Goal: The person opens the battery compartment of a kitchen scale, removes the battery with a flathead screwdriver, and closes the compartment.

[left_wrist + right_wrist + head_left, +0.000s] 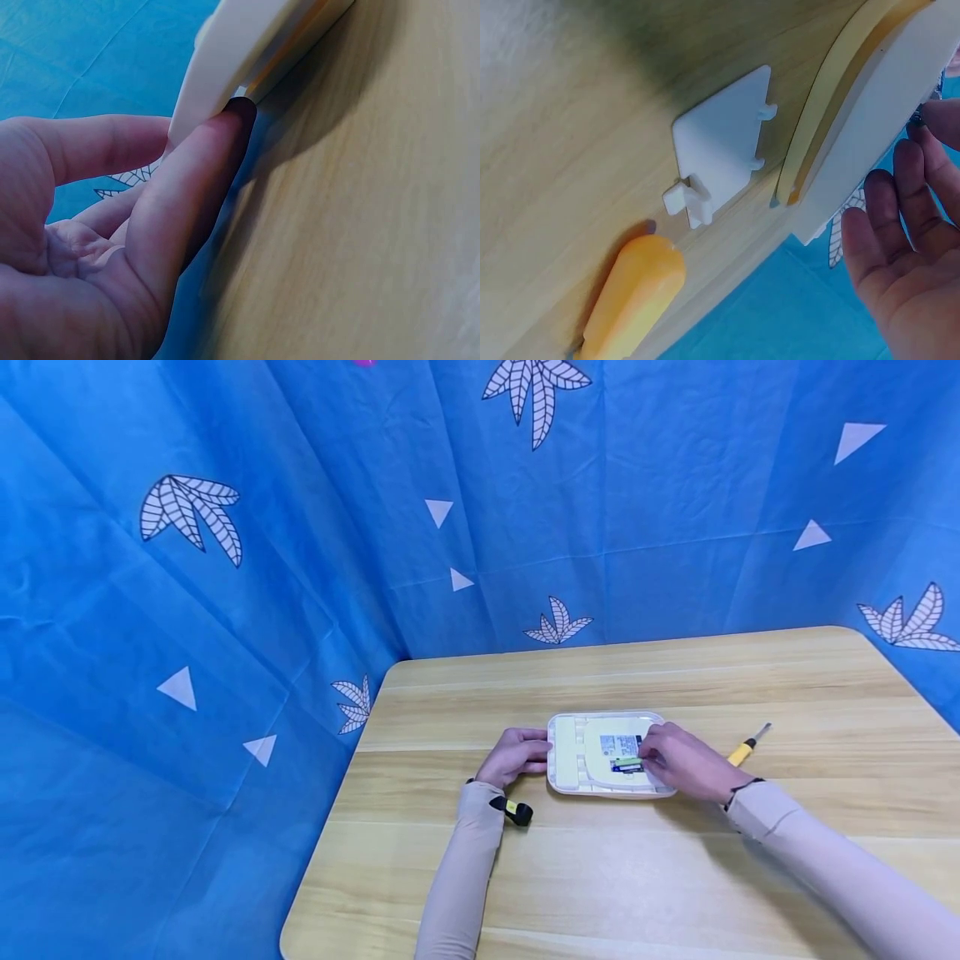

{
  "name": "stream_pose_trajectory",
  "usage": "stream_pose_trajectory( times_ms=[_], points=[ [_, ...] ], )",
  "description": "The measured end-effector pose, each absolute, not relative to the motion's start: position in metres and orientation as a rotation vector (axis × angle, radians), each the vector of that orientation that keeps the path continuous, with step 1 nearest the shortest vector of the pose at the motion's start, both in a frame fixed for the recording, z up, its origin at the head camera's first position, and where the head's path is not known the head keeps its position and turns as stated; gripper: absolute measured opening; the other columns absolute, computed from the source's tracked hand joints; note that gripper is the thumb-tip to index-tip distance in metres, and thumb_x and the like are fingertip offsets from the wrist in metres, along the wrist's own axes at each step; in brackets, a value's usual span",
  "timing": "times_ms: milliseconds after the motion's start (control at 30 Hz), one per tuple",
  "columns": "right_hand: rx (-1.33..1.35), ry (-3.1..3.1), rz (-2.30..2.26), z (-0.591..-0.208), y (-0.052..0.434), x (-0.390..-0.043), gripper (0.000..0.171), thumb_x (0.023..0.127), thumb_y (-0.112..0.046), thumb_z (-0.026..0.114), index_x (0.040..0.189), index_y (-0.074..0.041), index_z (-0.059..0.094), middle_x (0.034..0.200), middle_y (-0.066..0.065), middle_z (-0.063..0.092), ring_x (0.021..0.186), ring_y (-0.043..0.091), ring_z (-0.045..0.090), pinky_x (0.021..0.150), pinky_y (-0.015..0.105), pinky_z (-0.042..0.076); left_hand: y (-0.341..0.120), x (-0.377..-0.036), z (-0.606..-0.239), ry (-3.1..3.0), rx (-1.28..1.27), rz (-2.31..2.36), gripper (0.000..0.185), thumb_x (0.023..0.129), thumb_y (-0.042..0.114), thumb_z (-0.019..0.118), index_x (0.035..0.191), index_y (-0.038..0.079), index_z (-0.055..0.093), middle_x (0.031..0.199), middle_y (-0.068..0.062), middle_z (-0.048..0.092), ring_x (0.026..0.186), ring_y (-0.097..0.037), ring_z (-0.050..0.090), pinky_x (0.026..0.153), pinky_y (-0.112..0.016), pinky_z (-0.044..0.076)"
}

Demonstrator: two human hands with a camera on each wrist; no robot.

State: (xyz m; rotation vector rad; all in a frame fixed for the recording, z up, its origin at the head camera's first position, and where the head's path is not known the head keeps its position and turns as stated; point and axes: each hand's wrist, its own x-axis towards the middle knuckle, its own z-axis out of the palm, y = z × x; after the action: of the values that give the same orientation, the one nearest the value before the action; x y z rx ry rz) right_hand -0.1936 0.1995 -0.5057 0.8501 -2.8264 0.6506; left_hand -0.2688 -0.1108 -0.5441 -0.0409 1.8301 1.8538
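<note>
A flat white device [567, 752] with rounded corners lies on the table, its printed label and battery compartment facing up. My left hand [516, 754] grips its left edge; in the left wrist view, one finger reaches beneath the rim and another touches the side. At the compartment, my right hand [684, 762] pinches a small green battery [627, 762] between thumb and fingertips. The fingers partly cover the compartment. Close to the device in the right wrist view lies a white battery cover [724, 142] with small tabs.
A yellow-handled screwdriver [742, 752] lies right of the device, behind my right hand. The wooden table [600, 877] ends in front of a blue patterned curtain [675, 527]. A black strap end [517, 813] hangs from my left wrist.
</note>
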Motion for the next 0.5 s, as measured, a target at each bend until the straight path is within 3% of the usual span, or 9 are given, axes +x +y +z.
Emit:
stream_pose_trajectory(
  times_ms=[500],
  points=[
    [0.904, -2.769, 0.515, -0.5126, 0.1997, -0.1928, 0.009, 0.089, 0.0, 0.07, 0.096, -0.007, 0.071, 0.094, 0.0, 0.068, 0.093, 0.018, 0.06, 0.08, 0.037, 0.057, -0.111, -0.2687, -0.5461, 1.837, -0.03, 1.859, 0.042, 0.096, 0.001, 0.067, 0.136, -0.01, 0.06, 0.121, -0.025, 0.073, 0.095, -0.021, 0.077, 0.08, -0.027, 0.067]
  ],
)
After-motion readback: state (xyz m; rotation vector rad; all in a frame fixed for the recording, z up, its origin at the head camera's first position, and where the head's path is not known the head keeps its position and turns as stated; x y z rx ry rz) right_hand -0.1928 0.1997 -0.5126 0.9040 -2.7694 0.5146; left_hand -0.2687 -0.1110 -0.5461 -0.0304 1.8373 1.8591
